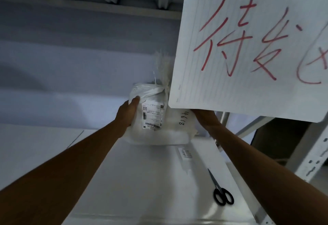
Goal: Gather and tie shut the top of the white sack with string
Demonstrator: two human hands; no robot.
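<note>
A small white sack (156,132) stands on a white shelf (142,180), well out in front of me. It bears a printed shipping label and handwritten digits. Its top is bunched into a frayed tuft (163,67) with pale string wound around the neck (166,87). My left hand (128,113) presses flat against the sack's left side, thumb up near the top. My right hand (205,118) holds the sack's right side; its fingers are partly hidden behind a hanging paper sign.
A lined paper sign (248,44) with red handwriting hangs at the upper right, covering part of the sack. Black-handled scissors (221,193) lie on the shelf to the right. A white packet (184,157) lies near them. A perforated metal rack upright (308,162) stands at right.
</note>
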